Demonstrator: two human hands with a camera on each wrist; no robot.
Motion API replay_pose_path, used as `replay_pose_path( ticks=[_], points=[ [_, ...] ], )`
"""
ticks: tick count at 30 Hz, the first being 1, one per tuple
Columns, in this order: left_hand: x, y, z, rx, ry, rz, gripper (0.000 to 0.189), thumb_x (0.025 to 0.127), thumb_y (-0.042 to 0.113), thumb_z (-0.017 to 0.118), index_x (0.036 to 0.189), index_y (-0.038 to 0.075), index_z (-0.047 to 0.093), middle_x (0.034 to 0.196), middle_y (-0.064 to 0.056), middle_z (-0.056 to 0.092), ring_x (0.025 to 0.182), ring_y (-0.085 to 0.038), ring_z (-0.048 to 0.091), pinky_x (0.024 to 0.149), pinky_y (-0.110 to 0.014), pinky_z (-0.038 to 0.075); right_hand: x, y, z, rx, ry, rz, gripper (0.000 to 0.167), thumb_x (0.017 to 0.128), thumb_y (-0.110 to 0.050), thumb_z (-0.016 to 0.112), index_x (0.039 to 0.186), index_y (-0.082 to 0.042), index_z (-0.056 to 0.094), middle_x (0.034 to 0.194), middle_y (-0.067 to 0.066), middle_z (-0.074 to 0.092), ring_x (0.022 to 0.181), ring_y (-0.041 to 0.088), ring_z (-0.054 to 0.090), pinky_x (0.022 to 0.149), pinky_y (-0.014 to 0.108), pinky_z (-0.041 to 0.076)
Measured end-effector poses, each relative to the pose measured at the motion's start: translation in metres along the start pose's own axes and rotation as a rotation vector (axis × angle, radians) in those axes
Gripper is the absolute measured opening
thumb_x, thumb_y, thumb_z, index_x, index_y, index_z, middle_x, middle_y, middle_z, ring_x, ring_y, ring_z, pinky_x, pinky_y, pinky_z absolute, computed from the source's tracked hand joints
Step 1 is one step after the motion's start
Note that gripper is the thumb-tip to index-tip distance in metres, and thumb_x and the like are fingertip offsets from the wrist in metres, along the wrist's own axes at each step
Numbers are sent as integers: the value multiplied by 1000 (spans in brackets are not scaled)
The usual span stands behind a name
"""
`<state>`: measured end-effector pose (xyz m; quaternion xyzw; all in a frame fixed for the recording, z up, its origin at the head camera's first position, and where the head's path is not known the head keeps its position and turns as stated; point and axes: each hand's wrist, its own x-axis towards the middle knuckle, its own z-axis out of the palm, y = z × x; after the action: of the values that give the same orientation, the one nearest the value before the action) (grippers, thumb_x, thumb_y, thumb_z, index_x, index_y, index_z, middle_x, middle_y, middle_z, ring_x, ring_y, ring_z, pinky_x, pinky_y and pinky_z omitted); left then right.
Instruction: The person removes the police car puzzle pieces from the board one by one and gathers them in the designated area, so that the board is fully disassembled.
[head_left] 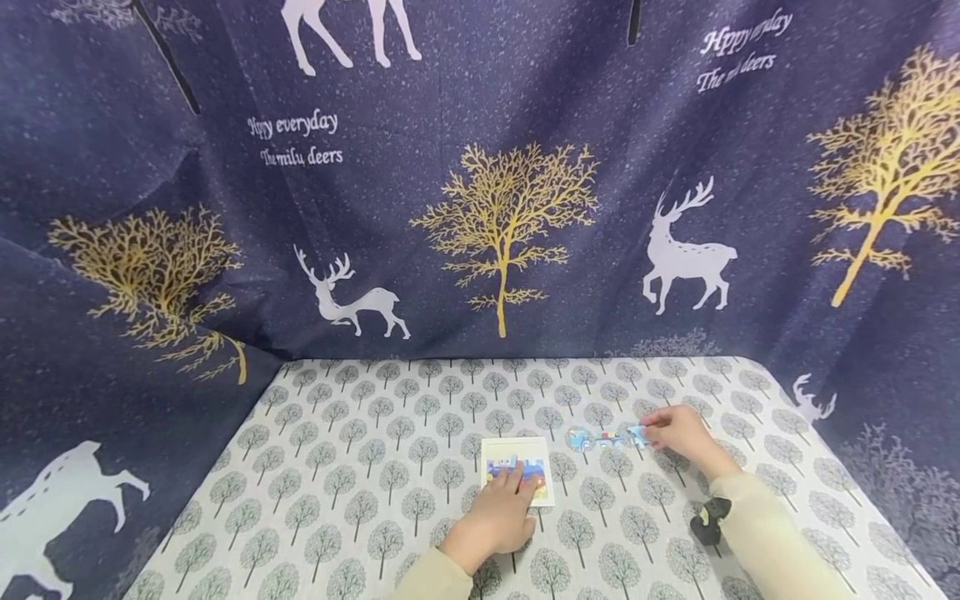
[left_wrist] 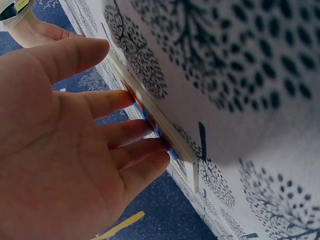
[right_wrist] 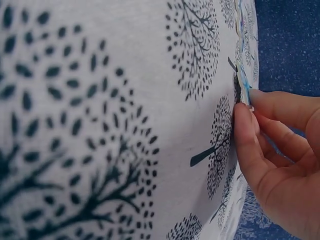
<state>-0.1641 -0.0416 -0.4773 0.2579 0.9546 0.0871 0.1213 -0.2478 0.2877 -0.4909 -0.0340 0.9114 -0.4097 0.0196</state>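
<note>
My left hand (head_left: pixel 495 515) lies over a small white-framed picture puzzle board (head_left: pixel 497 445), its extended fingertips touching the colourful picture. In the left wrist view the fingers are spread and nearly straight along the board's edge (left_wrist: pixel 175 138). Off to the right, my right hand (head_left: pixel 678 433) pinches a light-blue puzzle piece (head_left: pixel 637 434) between thumb and fingers, low over the tablecloth. The right wrist view shows this piece (right_wrist: pixel 244 92) edge-on at the fingertips. To its left lie two more puzzle pieces, a blue one (head_left: pixel 580 439) and a multicoloured one (head_left: pixel 608 439).
A white tablecloth (head_left: pixel 337 475) printed with grey trees covers the table. Behind it and at both sides hangs a dark blue curtain (head_left: pixel 450 108) with deer and golden trees. A black device (head_left: pixel 708 521) is strapped to the right wrist.
</note>
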Motion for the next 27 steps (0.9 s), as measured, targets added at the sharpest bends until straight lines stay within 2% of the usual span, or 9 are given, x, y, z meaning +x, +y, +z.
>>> replay_pose_path(
  ticks=[4,12,17,21,24,27],
  points=[
    [-1,1,-2,20,-6,-4,58,94,32,56,147,13,41,153,-16,32,140,-36,30,113,-43,31,1,1,1,-27,0,-4,21,83,-1,67,99,13,67,83,19,71,61,22,69,61,34,58],
    [-1,1,2,17,-13,1,60,94,32,56,148,11,39,155,-17,28,141,-37,27,113,-45,30,0,-2,0,-104,13,-45,17,80,-4,71,93,6,70,76,8,68,60,17,61,58,30,52],
    [-2,1,2,9,-15,9,61,94,33,56,148,11,38,155,-17,28,141,-37,27,113,-46,30,-1,-17,8,-116,42,-135,14,83,-3,69,95,4,71,82,10,68,70,18,62,59,28,52],
    [-3,1,1,-2,-11,21,60,94,32,55,148,10,38,154,-19,27,141,-39,27,112,-48,29,4,-39,25,-30,3,-214,15,85,-1,66,98,6,70,91,16,69,71,19,62,57,25,52],
    [-3,-1,3,-2,-4,22,60,95,32,54,148,11,37,155,-19,27,141,-39,26,112,-48,30,8,-55,43,75,-56,-238,17,87,-1,65,101,8,69,96,21,69,70,23,65,58,28,55],
    [-4,-2,4,-3,6,21,60,95,32,55,148,11,38,155,-18,27,141,-39,26,112,-49,31,9,-72,62,164,-140,-255,22,89,-3,63,106,9,67,99,23,69,75,30,68,66,32,58]
  ],
)
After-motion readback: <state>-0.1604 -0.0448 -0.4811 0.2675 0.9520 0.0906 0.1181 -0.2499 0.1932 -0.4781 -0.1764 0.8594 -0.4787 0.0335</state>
